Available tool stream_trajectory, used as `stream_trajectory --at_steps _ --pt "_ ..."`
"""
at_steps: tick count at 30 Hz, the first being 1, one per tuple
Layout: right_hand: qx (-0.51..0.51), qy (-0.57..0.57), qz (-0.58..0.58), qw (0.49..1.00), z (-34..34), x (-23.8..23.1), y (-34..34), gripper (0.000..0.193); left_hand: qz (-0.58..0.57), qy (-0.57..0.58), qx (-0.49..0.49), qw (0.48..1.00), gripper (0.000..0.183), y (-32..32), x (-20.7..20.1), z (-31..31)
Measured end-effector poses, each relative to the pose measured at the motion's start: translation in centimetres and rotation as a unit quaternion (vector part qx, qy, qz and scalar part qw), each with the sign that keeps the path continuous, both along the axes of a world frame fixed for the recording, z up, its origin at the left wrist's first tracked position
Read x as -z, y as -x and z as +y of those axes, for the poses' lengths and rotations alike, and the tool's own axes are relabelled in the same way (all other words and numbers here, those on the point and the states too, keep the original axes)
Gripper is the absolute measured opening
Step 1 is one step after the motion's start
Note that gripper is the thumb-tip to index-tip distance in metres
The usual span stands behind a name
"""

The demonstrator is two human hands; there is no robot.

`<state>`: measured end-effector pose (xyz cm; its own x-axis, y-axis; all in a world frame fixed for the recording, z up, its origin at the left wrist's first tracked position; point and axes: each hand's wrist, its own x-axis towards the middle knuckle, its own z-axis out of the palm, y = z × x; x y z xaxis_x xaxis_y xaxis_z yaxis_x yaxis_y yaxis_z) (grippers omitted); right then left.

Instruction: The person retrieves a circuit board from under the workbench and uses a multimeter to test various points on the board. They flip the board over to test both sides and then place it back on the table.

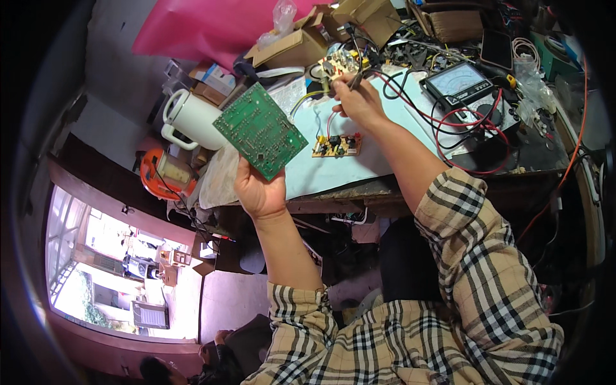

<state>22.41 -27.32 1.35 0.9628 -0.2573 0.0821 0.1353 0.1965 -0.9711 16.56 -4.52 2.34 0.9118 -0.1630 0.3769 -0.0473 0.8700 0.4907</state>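
Note:
My left hand (262, 192) is closed on the lower edge of a green circuit board (263, 131), raised above the near left of the bench with its solder-dotted face showing. My right hand (359, 101) reaches to the back of the work sheet, fingers closed around a slim black pen-like probe (357, 78). Just beyond those fingers is a tan circuit board with components (339, 64); whether they touch it, I cannot tell. A smaller tan circuit board (337, 146) lies on the pale sheet between my arms, with thin wires running from it.
An analog multimeter (459, 83) with looped red and black leads stands at the right. A white jug (192, 120) lies on the left above an orange reel (167, 173). Cardboard boxes (295, 48) and tangled parts crowd the back. Another person (218, 356) is at lower left.

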Motion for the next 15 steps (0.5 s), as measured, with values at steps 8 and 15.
stream_trajectory --at_steps 8,15 --pt "-0.157 -0.239 0.038 0.958 -0.9 -0.7 -0.5 0.031 -0.16 -0.26 -0.099 0.947 0.028 4.3 -1.9 -2.4" --pt "-0.075 -0.207 -0.045 0.974 -1.8 -0.6 -0.5 0.025 -0.184 -0.559 -0.105 0.802 0.02 5.3 -0.5 -2.6"
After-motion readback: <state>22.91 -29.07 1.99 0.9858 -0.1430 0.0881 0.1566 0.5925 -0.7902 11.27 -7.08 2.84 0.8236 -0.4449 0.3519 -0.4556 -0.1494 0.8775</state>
